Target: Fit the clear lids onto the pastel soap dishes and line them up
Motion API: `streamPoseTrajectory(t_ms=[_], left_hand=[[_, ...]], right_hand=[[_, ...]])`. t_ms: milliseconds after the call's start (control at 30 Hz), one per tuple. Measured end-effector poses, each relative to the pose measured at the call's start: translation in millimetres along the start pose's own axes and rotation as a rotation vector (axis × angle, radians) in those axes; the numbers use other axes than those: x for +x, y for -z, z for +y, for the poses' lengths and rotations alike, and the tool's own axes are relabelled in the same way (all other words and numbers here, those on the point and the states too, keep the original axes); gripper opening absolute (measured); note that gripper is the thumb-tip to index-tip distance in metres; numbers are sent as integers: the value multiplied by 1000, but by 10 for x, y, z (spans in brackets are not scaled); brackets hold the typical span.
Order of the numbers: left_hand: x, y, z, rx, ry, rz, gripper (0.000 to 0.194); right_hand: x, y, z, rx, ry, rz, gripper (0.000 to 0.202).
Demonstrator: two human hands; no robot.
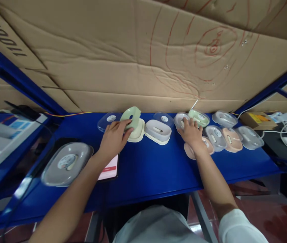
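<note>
My left hand [115,135] is closed on a light green oval soap dish piece [134,116] with an opening in it. It holds the piece tilted over a cream base [138,131]. Just right of that, a pale lilac soap dish [158,130] rests on another cream base [164,142]. My right hand [192,133] lies over the row at the right, its fingers apart and touching a pale lidded soap dish [180,118]. Behind its fingertips is a green lidded soap dish [199,117]; under the wrist, partly hidden, sits a peach one [190,151].
Clear lids [164,118] lie along the back of the blue table [153,172]. Several grey and peach dishes [231,139] stand at the right. A large grey lidded dish [66,163] and a phone [110,170] are near my left forearm. Cardboard [108,60] walls the back.
</note>
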State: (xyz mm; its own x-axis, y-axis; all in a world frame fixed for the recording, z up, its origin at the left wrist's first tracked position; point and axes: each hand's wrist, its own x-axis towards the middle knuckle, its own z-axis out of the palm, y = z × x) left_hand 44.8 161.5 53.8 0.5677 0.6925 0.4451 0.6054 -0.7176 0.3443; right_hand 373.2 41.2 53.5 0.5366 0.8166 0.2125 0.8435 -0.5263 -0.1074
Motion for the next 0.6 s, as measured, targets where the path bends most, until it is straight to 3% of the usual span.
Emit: streamPoseTrajectory(t_ms=[100,200,300,433,500,600], left_hand=[[-8,-4,19,8,-66,-62,44],[-27,18,14,65,-64,-131,45],[-57,41,-29,210,63,-142,52],[-68,18,-125,276,307,-186,67],[-52,-5,-155,209,324,-225,66],[-18,-12,-140,68,268,-248,60]], right_hand=[[34,-37,169,1,-5,-91,71],[100,32,297,146,43,-124,75],[193,99,402,364,74,-149,76],[296,85,445,544,-8,-136,69],[309,77,412,560,-41,-85,64],[229,133,278,440,20,147,55]])
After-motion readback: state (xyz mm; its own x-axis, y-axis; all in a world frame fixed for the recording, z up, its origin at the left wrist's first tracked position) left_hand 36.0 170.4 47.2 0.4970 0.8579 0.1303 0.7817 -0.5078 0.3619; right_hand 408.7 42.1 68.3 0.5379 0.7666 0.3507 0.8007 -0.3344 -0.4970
